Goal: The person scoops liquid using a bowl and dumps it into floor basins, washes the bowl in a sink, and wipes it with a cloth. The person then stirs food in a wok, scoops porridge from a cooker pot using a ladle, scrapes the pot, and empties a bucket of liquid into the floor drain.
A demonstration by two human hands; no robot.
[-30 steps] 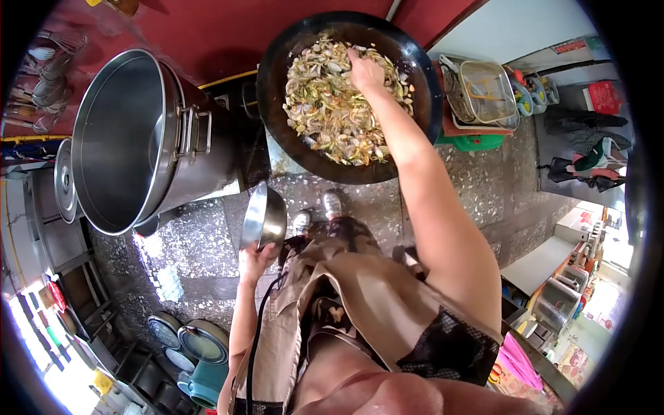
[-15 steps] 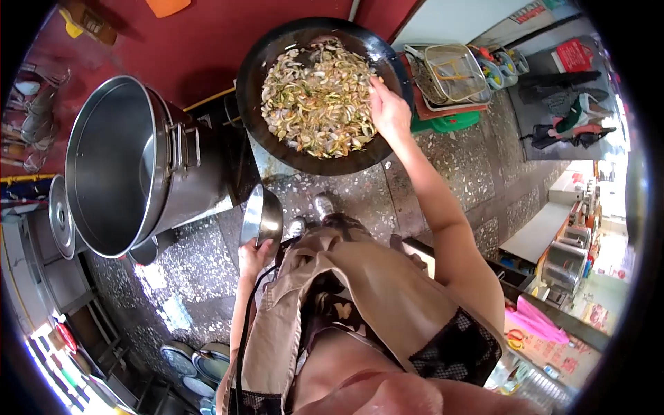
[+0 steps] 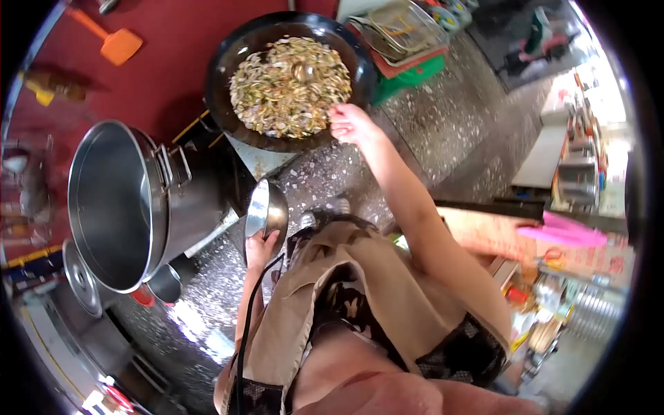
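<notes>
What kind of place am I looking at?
Probably a working kitchen, perhaps a commercial one: a big wok full of chopped food, a very large metal pot, and an orange spatula.

Wall (image 3: 166, 41): deep red, filling 10 to 11 o'clock, an orange spatula (image 3: 122, 46) against it.
Floor (image 3: 443, 117): dark grey with pale speckles, visible at 1 o'clock and between 7 and 8.
Counter (image 3: 541, 158): pale-topped, near 3 o'clock, crowded shelving (image 3: 581, 166) just beyond.
Pink cloth (image 3: 564, 232): at 3 o'clock, over a printed surface (image 3: 484, 232).
Light: white glare near 2 o'clock; shiny floor patches between 7 and 8.
</notes>
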